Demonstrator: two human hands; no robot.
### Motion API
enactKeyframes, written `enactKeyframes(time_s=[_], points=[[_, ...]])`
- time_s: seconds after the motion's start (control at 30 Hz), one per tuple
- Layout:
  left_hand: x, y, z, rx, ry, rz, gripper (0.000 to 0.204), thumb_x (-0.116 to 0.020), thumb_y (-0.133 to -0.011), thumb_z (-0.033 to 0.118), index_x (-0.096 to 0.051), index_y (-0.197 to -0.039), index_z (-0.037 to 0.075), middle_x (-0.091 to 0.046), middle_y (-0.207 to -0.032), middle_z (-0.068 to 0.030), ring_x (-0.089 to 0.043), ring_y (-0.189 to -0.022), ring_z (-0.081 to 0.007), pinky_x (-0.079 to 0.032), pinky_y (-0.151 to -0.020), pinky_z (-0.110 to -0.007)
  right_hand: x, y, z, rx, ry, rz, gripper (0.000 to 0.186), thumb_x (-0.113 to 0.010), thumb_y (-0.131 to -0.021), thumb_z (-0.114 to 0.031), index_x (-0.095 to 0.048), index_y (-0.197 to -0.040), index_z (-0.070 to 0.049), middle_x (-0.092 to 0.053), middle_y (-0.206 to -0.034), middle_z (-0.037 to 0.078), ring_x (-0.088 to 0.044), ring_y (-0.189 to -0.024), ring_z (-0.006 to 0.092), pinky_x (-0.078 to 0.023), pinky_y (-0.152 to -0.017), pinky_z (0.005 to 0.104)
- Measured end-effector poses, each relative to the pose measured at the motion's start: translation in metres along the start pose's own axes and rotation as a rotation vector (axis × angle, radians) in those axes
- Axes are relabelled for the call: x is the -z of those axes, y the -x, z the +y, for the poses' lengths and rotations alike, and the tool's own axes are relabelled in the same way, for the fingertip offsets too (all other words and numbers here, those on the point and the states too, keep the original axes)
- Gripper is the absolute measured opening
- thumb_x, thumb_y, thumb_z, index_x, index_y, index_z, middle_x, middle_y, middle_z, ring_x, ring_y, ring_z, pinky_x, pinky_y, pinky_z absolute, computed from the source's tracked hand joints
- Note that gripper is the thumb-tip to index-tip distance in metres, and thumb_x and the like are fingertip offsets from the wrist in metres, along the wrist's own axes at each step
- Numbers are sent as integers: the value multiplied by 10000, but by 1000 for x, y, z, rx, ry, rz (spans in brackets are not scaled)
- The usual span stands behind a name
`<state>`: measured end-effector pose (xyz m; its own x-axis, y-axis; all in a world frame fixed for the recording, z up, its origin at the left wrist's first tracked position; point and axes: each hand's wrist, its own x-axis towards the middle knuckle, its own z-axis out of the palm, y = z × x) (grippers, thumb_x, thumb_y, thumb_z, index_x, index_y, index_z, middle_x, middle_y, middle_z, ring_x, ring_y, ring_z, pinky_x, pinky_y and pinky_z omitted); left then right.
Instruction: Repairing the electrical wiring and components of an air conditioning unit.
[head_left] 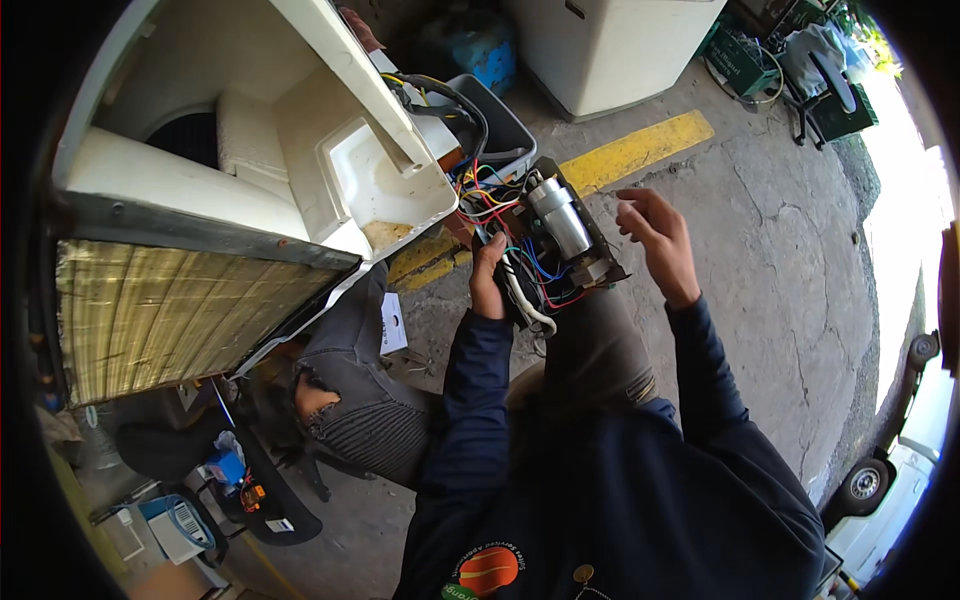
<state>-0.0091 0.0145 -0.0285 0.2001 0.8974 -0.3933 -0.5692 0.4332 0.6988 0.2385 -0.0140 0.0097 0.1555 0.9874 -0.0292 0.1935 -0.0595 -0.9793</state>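
My left hand (488, 280) is closed around the near left edge of an electrical control box (600, 262), thumb on top. The box is held at a tilt above my knee. A silver cylindrical capacitor (560, 216) is fixed in it, among red, blue, green and yellow wires (535, 262). A thick white cable (522, 295) hangs down beside my left hand. Just right of the box, my right hand (662, 245) is raised with loosely bent fingers. Its thumb stands apart, and I see nothing between the fingers. Wires run from the box toward the opened white appliance housing (300, 185).
A finned metal coil (170, 315) fronts the housing at left. Behind the box are a grey bin (510, 125) and yellow floor stripe (640, 150). A leg in ripped grey jeans (370, 430) lies left. A black chair (265, 500) holds small items. A white cabinet (620, 45) stands behind.
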Motion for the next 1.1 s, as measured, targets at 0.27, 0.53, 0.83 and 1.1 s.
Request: enactKeyframes(time_s=[0.27, 0.53, 0.83, 1.1], points=[[6, 24, 31, 34, 40, 138, 451, -603, -1053, 258, -632, -1393, -36, -698, -1337, -101, -624, -1236, -176, -429, -1119, -291, -53, 25, -13, -167, -208, -331, 494, -446, -1151, -415, -620, -1397, -23, -698, -1256, 104, -644, -1079, 169, -505, -921, 280], [37, 54, 27, -290, -79, -20, 487, -563, -1114, 386, -632, -1415, 10, -714, -1311, -61, -647, -1160, -120, -470, -1006, -246, -57, 62, -1, -305, -858, -440, 468, -435, -1160, -414, -614, -1377, -40, -723, -1271, 88, -695, -1086, 168, -546, -957, 281], [3, 42, 68, -347, -359, -76, 533, -539, -1119, 438, -607, -1453, 29, -639, -1395, -19, -581, -1251, -103, -416, -1091, -258, -54, 49, -63, -440, -1222, -741, 368, -489, -1156, -348, -657, -1284, -47, -747, -1175, 88, -705, -982, 167, -587, -893, 334], [-27, 59, 64, -360, -464, -69, 664, -485, -1123, 472, -462, -1587, -2, -474, -1625, -76, -420, -1489, -164, -278, -1250, -306, -41, 39, -86, -407, -680, -576, 516, -493, -1128, -484, -615, -1395, -60, -721, -1286, 102, -700, -1050, 201, -552, -919, 344]])
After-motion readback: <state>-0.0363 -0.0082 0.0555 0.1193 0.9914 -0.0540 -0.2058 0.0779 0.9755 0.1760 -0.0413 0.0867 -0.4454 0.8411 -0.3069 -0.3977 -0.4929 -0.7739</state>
